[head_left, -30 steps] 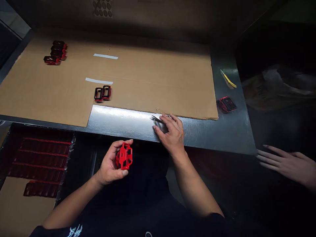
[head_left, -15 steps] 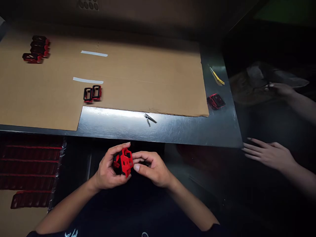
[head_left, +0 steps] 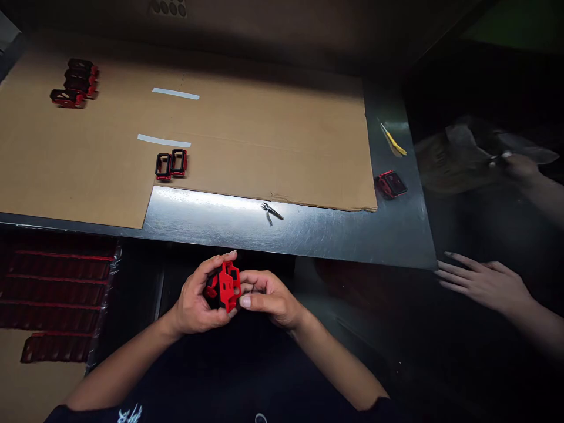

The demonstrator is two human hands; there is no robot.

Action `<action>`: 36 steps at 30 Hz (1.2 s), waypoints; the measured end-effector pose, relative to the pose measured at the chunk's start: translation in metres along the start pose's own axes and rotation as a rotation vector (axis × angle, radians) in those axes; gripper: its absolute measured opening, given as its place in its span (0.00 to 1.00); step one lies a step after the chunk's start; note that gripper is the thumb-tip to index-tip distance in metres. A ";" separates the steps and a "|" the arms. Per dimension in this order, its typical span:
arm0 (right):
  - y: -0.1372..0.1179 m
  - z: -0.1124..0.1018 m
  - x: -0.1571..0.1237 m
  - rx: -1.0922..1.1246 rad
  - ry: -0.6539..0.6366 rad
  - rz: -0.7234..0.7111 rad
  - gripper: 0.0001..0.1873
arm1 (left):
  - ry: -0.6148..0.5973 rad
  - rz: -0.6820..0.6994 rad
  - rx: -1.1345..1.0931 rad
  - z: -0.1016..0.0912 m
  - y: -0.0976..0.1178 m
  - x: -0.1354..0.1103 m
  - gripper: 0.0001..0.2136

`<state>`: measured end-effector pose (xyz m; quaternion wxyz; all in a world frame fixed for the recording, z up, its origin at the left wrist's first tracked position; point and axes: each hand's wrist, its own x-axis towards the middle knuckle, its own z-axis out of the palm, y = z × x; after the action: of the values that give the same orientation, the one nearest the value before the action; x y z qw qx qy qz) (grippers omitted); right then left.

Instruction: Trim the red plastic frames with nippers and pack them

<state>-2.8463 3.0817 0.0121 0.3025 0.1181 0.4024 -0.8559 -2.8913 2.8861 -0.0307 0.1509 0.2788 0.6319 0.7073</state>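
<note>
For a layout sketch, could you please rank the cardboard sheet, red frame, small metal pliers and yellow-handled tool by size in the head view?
1. Cardboard sheet
2. Red frame, nearest the camera
3. Small metal pliers and yellow-handled tool, too alike to rank

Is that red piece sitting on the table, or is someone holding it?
It is being held: the red part sits between the left hand and right hand, fingers around it, away from the steel table.
</note>
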 end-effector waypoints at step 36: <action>-0.011 0.004 -0.007 -0.203 0.261 -0.148 0.20 | 0.023 -0.050 0.022 -0.010 0.018 0.005 0.25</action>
<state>-2.8473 3.0870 0.0246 0.1942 0.1671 0.5301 -0.8084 -2.8987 2.8783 -0.0123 0.1581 0.2562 0.6483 0.6993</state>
